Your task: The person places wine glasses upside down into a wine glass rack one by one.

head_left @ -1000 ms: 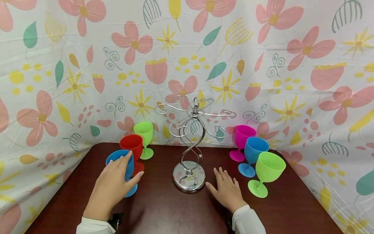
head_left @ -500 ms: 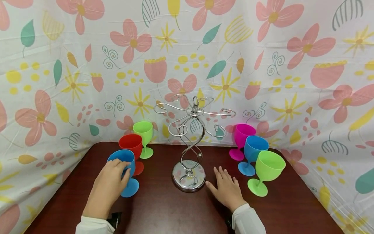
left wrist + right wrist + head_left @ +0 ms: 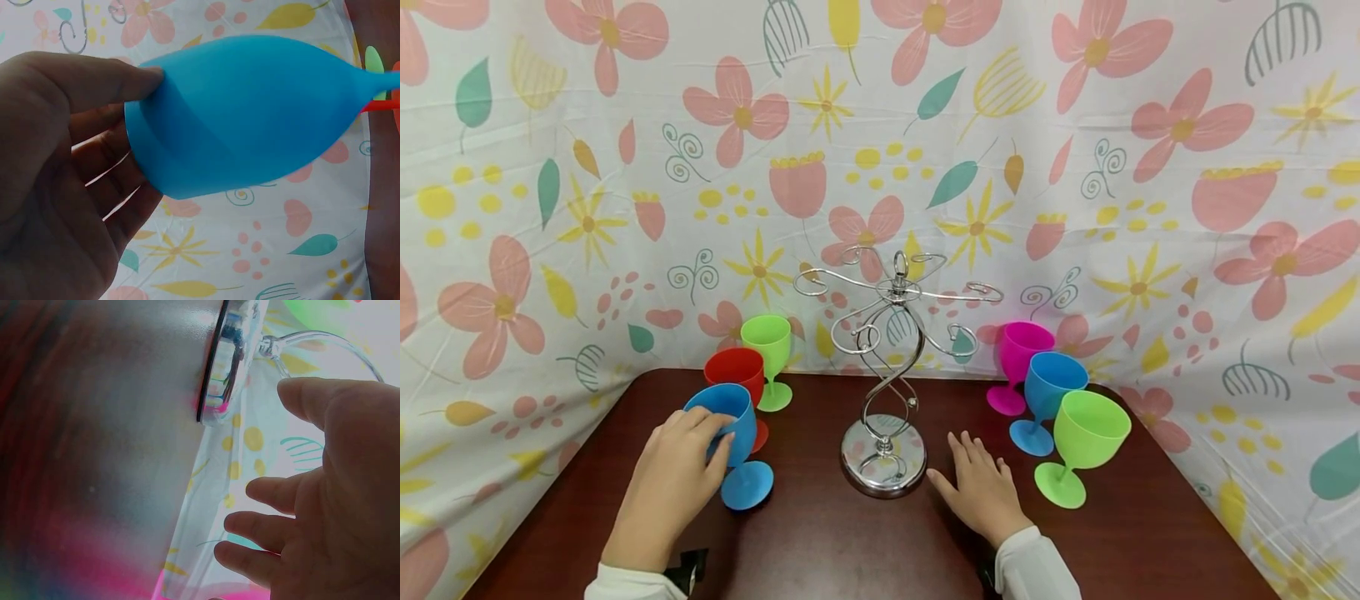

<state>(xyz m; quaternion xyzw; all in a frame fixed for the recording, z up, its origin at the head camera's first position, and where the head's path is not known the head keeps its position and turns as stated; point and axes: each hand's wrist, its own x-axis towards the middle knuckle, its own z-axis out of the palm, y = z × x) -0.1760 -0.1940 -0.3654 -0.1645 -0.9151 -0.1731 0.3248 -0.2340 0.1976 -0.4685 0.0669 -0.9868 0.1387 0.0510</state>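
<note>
My left hand [image 3: 673,475] pinches the rim of a blue goblet [image 3: 741,421], thumb on one side and fingers on the other. In the left wrist view the thumb lies on the outside of the blue goblet [image 3: 250,119] near its rim. The goblet leans, its foot tipped over the table with a shadow beneath. A red goblet [image 3: 734,372] and a green goblet [image 3: 767,337] stand just behind it. My right hand [image 3: 981,487] lies with fingers spread beside the round base of a silver wire stand [image 3: 883,454], holding nothing.
On the right stand a magenta goblet [image 3: 1026,350], another blue goblet [image 3: 1054,383] and another green goblet [image 3: 1090,429] in a row. The stand's curled arms [image 3: 955,294] spread out at mid-height. A floral cloth [image 3: 880,108] hangs behind the dark table [image 3: 835,558].
My left hand has come down onto the blue goblet, taken its rim, and tilted it, its foot shifting right. My right hand has stayed in place.
</note>
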